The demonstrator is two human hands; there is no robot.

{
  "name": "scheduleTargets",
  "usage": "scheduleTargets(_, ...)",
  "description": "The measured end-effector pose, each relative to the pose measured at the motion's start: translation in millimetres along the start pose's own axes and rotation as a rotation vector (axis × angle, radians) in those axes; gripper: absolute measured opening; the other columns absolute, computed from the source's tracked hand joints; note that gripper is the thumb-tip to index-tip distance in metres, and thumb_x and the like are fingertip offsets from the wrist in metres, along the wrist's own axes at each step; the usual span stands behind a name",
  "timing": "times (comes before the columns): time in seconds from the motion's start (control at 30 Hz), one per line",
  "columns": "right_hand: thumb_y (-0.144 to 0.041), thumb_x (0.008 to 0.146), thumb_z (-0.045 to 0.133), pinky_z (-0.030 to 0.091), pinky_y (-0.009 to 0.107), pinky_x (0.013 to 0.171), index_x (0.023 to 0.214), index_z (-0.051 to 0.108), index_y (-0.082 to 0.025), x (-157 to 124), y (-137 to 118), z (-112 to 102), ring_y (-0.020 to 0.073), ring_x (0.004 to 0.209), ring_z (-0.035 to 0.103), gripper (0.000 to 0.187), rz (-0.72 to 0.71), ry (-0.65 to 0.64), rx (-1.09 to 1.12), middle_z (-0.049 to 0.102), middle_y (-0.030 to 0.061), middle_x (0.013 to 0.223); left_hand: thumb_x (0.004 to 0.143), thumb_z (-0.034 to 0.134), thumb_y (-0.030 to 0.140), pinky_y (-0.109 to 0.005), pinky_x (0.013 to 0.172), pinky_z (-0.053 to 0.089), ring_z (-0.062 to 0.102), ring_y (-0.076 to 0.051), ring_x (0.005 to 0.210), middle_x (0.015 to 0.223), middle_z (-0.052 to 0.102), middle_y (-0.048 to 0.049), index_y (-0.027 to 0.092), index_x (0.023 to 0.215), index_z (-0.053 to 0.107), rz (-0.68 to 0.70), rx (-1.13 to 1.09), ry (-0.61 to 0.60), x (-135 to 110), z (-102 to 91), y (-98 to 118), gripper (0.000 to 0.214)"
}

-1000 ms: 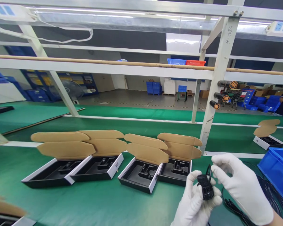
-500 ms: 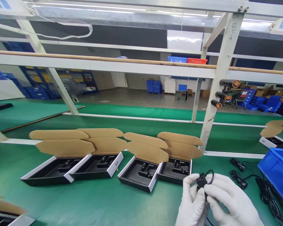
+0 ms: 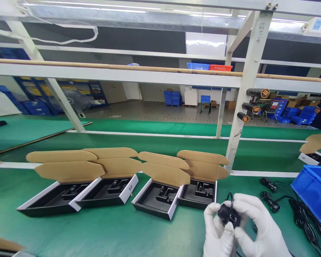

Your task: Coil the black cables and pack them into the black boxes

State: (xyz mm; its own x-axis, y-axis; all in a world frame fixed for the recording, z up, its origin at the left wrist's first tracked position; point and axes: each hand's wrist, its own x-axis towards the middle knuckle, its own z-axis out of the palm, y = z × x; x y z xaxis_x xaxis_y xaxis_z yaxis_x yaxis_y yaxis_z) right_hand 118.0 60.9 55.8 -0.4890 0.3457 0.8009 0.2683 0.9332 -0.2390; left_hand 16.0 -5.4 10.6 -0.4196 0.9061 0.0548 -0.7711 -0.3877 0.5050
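Note:
Both of my hands wear white gloves and meet at the lower right. My left hand (image 3: 219, 228) pinches a black cable end with a small blocky body (image 3: 229, 215), its thumb pressed on the front. From the other side my right hand (image 3: 256, 225) grips the same piece, fingers curled around it. A short cable loop rises above the block, and a strand shows below the hands. Just behind them stands an open box (image 3: 197, 192) with a black moulded insert. Other black cables (image 3: 301, 210) lie coiled to the right.
More open boxes with raised brown lids, such as one box (image 3: 155, 200), line the green bench (image 3: 101, 232). A blue bin (image 3: 314, 192) stands at the right. A white metal post (image 3: 243, 96) rises behind. Another box (image 3: 314, 157) sits farther back.
My hands have turned the black cable end, so its blocky face now points more toward me. The right hand's fingers have shifted around it. The view has moved slightly.

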Motion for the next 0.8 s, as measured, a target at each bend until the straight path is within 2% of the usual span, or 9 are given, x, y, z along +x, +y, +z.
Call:
scheduleTargets(0.1,-0.035,0.079,0.069,0.061,0.032,0.08,0.119,0.061,-0.027,-7,7,-3,0.0231,0.098,0.069,0.042,-0.016,-0.01,-0.05,0.069,0.0079,0.11,0.067,0.083,0.05,-0.046,0.103,0.048,0.066,-0.026,0.108,0.111,0.066,-0.0065,0.027,0.095,0.048,0.121,0.037,0.074,-2,3.6,-4,0.05)
scheduleTargets(0.17,-0.036,0.077,0.074,0.06,0.032,0.08,0.125,0.06,-0.03,-9,8,-4,0.0236,0.098,0.069,0.051,0.006,-0.092,-0.029,0.07,0.0071,0.111,0.067,0.082,0.052,-0.047,0.101,0.049,0.066,-0.028,0.111,0.11,0.066,-0.0061,0.027,0.091,0.045,0.209,0.08,0.116,-2,4.7,-8,0.05)
scheduleTargets(0.27,-0.04,0.077,0.076,0.06,0.031,0.08,0.13,0.06,-0.034,-6,1,-7,0.0228,0.094,0.07,0.056,0.206,-0.27,0.113,0.071,0.0049,0.114,0.07,0.08,0.05,-0.045,0.094,0.054,0.065,-0.028,0.112,0.108,0.068,-0.0057,0.027,0.089,0.042,0.351,0.165,0.174,-2,5.0,-16,0.048)
scheduleTargets(0.37,-0.045,0.079,0.074,0.06,0.03,0.08,0.123,0.066,-0.035,5,-13,-10,0.0237,0.097,0.069,0.045,0.479,-0.357,0.33,0.071,0.0033,0.117,0.073,0.079,0.048,-0.042,0.084,0.058,0.066,-0.028,0.111,0.11,0.068,-0.0062,0.028,0.089,0.041,0.468,0.207,0.231,-2,7.4,-23,0.045)
scheduleTargets(0.43,-0.051,0.08,0.071,0.06,0.031,0.083,0.118,0.069,-0.034,12,-21,-12,0.0251,0.1,0.068,0.042,0.544,-0.373,0.47,0.07,0.0035,0.12,0.074,0.078,0.047,-0.042,0.08,0.059,0.066,-0.028,0.11,0.109,0.068,-0.0061,0.027,0.087,0.041,0.529,0.198,0.249,-3,11.1,-26,0.043)
scheduleTargets(0.5,-0.057,0.081,0.067,0.059,0.031,0.085,0.115,0.07,-0.033,18,-25,-15,0.0251,0.101,0.068,0.041,0.537,-0.383,0.551,0.07,0.0036,0.118,0.076,0.076,0.045,-0.044,0.079,0.06,0.065,-0.028,0.111,0.107,0.069,-0.0043,0.027,0.084,0.041,0.576,0.177,0.24,-4,15.0,-26,0.04)
scheduleTargets(0.63,-0.053,0.088,0.061,0.058,0.032,0.089,0.119,0.067,-0.034,17,-21,-16,0.0234,0.104,0.068,0.037,0.447,-0.404,0.524,0.07,0.0039,0.117,0.073,0.08,0.036,-0.048,0.086,0.057,0.063,-0.03,0.116,0.106,0.072,0.0014,0.027,0.08,0.048,0.555,0.151,0.206,-8,16.0,-19,0.034)
scheduleTargets(0.8,-0.041,0.087,0.065,0.058,0.03,0.09,0.121,0.065,-0.034,10,-12,-13,0.0213,0.104,0.069,0.034,0.316,-0.382,0.426,0.07,0.0036,0.118,0.062,0.088,0.023,-0.05,0.091,0.054,0.055,-0.039,0.124,0.107,0.074,-0.004,0.028,0.078,0.065,0.326,0.124,0.186,-14,7.5,-9,0.028)
